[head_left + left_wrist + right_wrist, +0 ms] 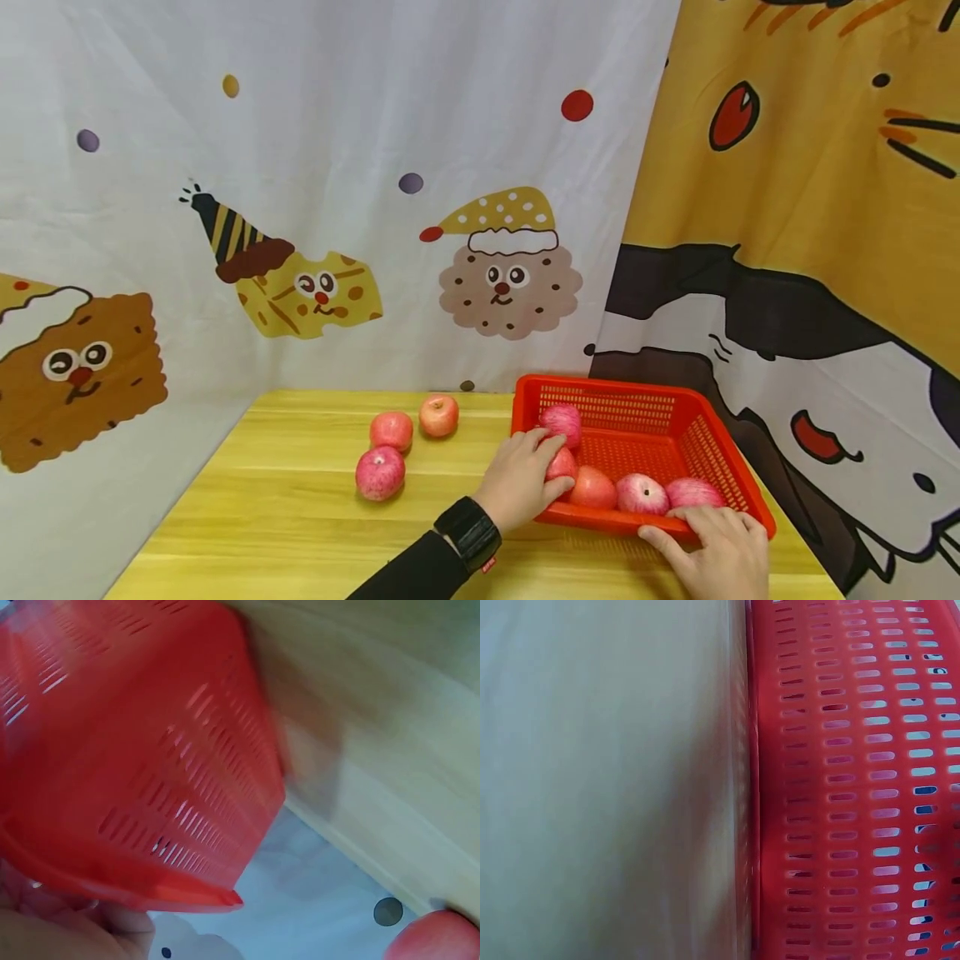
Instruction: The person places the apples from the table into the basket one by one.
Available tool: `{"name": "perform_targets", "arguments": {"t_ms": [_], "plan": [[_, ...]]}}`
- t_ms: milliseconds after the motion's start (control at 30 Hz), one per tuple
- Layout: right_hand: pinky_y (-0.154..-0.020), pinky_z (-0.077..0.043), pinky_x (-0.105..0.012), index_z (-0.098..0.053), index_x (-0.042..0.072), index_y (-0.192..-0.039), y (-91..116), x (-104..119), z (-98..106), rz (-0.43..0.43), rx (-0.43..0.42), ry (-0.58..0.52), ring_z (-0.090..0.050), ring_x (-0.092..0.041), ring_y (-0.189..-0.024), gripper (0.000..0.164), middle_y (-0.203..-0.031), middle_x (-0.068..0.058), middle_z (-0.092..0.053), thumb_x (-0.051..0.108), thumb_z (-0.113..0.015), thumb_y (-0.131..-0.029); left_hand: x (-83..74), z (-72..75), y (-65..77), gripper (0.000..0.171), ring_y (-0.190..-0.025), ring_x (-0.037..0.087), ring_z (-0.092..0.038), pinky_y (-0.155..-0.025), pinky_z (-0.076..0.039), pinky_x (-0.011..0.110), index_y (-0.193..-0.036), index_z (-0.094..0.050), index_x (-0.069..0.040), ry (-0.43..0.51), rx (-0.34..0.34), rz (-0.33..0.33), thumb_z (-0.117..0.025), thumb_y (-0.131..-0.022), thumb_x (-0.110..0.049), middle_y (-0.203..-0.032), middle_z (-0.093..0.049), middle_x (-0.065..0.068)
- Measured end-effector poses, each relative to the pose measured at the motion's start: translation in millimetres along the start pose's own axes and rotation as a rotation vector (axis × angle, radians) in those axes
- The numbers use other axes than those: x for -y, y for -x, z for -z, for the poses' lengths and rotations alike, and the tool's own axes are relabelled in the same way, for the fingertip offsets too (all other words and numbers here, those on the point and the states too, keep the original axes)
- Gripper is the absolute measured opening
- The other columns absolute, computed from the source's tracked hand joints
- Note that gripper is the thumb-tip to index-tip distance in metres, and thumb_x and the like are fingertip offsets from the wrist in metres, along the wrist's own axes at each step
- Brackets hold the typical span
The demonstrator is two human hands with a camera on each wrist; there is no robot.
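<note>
Red slotted plastic basket (607, 408) on wood-grained worktop (262, 500); round apple (562, 462) is clasped by left grip (521, 479), its rim (600, 518) by right grip (720, 550).

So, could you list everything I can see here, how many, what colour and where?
Table apples: three, pinkish red, on the table left of the basket
Basket apples: five visible, pinkish red, inside the basket
Basket: one, red, on the table's right side
Table: one, yellow wood-grain, beneath the basket
White cloth: one, white, behind the table
Cartoon snacks: three, brown, yellow and beige, printed on that cloth
Printed dots: several, mixed colours, same cloth
Cartoon cloth: one, orange, white and dark, at right
Wristband: one, black, left wrist
Sleeve: one, black, left arm
Left hand: one, gripping a basket apple
Right hand: one, holding the basket's near rim
</note>
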State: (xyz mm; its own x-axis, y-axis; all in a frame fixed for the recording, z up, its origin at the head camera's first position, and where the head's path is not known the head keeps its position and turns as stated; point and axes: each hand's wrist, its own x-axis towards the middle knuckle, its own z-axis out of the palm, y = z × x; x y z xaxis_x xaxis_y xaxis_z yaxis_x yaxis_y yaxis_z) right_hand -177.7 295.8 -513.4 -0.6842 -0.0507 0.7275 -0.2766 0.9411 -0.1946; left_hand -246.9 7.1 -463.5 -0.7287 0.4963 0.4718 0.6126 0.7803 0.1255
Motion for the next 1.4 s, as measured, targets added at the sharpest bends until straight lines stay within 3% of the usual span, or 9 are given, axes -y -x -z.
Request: {"name": "perform_targets", "arguments": {"t_ms": [167,333,500,633,800,967,1167,1400], "plan": [[-0.074,-0.031,-0.053,-0.069,0.017,-0.074,-2,-2,0,0.038,-0.049,-0.014,-0.059,-0.03,-0.076,0.051,-0.074,-0.008,-0.07,0.062,-0.084,-0.056,2.9,-7.3,2.9,0.055,-0.117,0.023,-0.046,-0.101,-0.042,0.044,-0.132,-0.059,-0.018,0.038,-0.054,0.004,-0.063,-0.091,-0.054,-0.134,-0.052,0.006],[-0.074,-0.031,-0.053,-0.069,0.017,-0.075,-2,-1,-2,0.037,-0.033,-0.004,-0.059,-0.031,-0.077,0.053,-0.075,-0.009,-0.07,0.064,-0.083,-0.056,4.7,-6.2,10.4,0.049,-0.118,0.021,-0.045,-0.102,-0.041,0.043,-0.125,-0.062,-0.015,0.109,-0.098,0.013,-0.066,-0.091,-0.05,-0.129,-0.054,0.006],[-0.077,-0.032,-0.055,-0.07,0.017,-0.077,0,5,-2,-0.001,0.001,-0.008,-0.058,-0.033,-0.08,0.053,-0.078,-0.01,-0.071,0.064,-0.084,-0.056,12.3,0.4,35.8,0.05,-0.122,0.02,-0.042,-0.104,-0.041,0.043,-0.128,-0.06,-0.013,0.138,-0.093,0.001,-0.065,-0.092,-0.047,-0.134,-0.051,0.005],[-0.078,-0.032,-0.057,-0.07,0.016,-0.077,-1,7,-2,-0.005,0.013,-0.011,-0.056,-0.035,-0.08,0.053,-0.078,-0.012,-0.071,0.064,-0.084,-0.057,34.7,12.2,70.5,0.054,-0.125,0.023,-0.039,-0.104,-0.04,0.046,-0.132,-0.057,-0.012,0.084,-0.104,0.027,-0.063,-0.093,-0.048,-0.138,-0.048,0.009],[-0.078,-0.032,-0.057,-0.071,0.014,-0.077,-3,2,-4,0.029,-0.021,-0.003,-0.055,-0.036,-0.079,0.053,-0.077,-0.013,-0.07,0.061,-0.084,-0.057,76.5,34.6,111.8,0.059,-0.123,0.036,-0.038,-0.101,-0.036,0.057,-0.126,-0.061,-0.01,-0.087,-0.148,0.184,-0.072,-0.085,-0.049,-0.134,-0.049,0.017],[-0.078,-0.032,-0.057,-0.071,0.015,-0.076,-3,0,-2,0.016,-0.022,0.001,-0.055,-0.036,-0.08,0.053,-0.077,-0.013,-0.07,0.062,-0.083,-0.057,113.1,47.5,141.6,0.065,-0.12,0.048,-0.035,-0.101,-0.031,0.063,-0.119,-0.063,-0.005,-0.142,-0.161,0.31,-0.084,-0.073,-0.045,-0.128,-0.05,0.025],[-0.079,-0.032,-0.058,-0.07,0.015,-0.077,-5,2,1,-0.008,0.007,0.009,-0.055,-0.037,-0.082,0.052,-0.079,-0.013,-0.071,0.062,-0.083,-0.058,133.5,49.7,161.2,0.074,-0.116,0.055,-0.039,-0.093,-0.039,0.068,-0.128,-0.058,-0.005,-0.144,-0.108,0.354,-0.086,-0.071,-0.044,-0.129,-0.05,0.03],[-0.079,-0.032,-0.059,-0.07,0.015,-0.076,-4,5,3,-0.013,0.011,0.017,-0.055,-0.037,-0.081,0.053,-0.079,-0.014,-0.071,0.063,-0.084,-0.057,148.1,50.0,161.7,0.081,-0.107,0.049,-0.048,-0.086,-0.047,0.062,-0.133,-0.055,-0.002,-0.144,-0.125,0.345,-0.087,-0.07,-0.041,-0.126,-0.051,0.027]]}}
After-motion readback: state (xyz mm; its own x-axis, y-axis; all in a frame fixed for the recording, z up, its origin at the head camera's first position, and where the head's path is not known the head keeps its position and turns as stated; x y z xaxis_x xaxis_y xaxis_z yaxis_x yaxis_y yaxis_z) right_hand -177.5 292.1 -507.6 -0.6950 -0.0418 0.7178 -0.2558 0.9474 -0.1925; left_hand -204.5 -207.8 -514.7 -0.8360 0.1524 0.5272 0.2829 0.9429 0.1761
